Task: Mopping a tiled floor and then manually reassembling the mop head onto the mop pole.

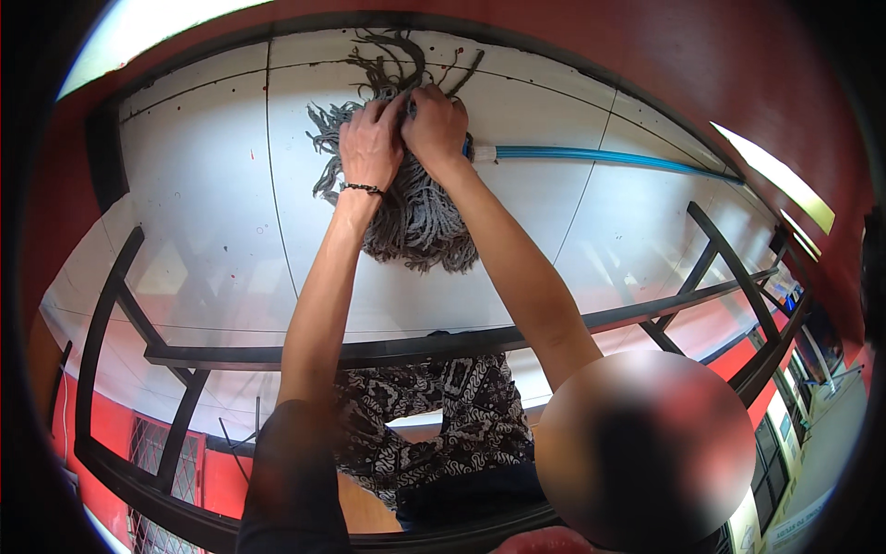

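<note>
A: Hazards, near to far?
B: Nearest: the dark frame bar [434, 347], beneath both forearms; a knock from an arm might jolt it. Beyond, the mop head [420, 222] lies on white tiles [194, 185]; its loose strands could snarl if pulled unevenly. Off to its right, the blue handle [609, 159] might swing or roll if the head gets twisted.
A: Grip?
B: Left hand [369, 143] and right hand [434, 127] close together on the mop head, fingers curled inward. What they pinch, and how tightly, I cannot tell: fingertips hidden.
A: Materials, same order?
B: Patterned cloth [484, 397]: pale scrolls on dark. Bar: flat-sided, dull (its bow is probably the lens). Tiles: smooth, glossy, dark joints. Mop: grey ropy yarn, rounded heap, ragged ends. Handle: slim, shiny rod, pale collar [485, 153].
</note>
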{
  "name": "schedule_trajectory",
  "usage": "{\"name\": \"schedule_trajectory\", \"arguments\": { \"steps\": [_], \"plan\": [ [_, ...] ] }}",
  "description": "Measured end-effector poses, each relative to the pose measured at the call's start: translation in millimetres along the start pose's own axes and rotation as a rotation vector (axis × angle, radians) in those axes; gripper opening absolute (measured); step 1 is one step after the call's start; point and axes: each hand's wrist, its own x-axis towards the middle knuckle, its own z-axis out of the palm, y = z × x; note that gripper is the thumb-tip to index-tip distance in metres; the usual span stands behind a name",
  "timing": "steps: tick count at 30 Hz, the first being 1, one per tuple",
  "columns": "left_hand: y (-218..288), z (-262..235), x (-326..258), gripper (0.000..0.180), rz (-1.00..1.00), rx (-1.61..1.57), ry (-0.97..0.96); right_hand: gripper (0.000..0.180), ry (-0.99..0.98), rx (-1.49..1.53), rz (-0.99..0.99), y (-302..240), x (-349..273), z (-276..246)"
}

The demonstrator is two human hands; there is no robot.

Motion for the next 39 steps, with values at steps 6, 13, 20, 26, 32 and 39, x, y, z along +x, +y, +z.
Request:
{"name": "schedule_trajectory", "arguments": {
  "steps": [6, 13, 20, 26, 32, 39],
  "plan": [
    [21, 32, 43, 0.032, 0.086, 0.107, -0.078, 0.016, 0.178, -0.022, 0.337, 37, 25, -31],
    [38, 66, 97, 0.024, 0.0, 0.211, -0.032, 0.022, 0.291, -0.012, 0.2, 54, 66, -26],
    [20, 59, 106, 0.025, 0.064, 0.268, -0.118, 0.024, 0.207, -0.021, 0.271, 50, 76, -21],
    [14, 79, 118, 0.027, 0.044, 0.284, -0.074, 0.029, 0.262, -0.006, 0.279, 43, 78, -19],
    [15, 67, 120, 0.027, 0.082, 0.349, -0.097, 0.031, 0.178, 0.048, 0.492, 28, 73, -30],
    [19, 57, 109, 0.027, -0.119, 0.198, -0.236, 0.034, 0.172, 0.085, 0.419, 31, 68, -24]
  ]
}}
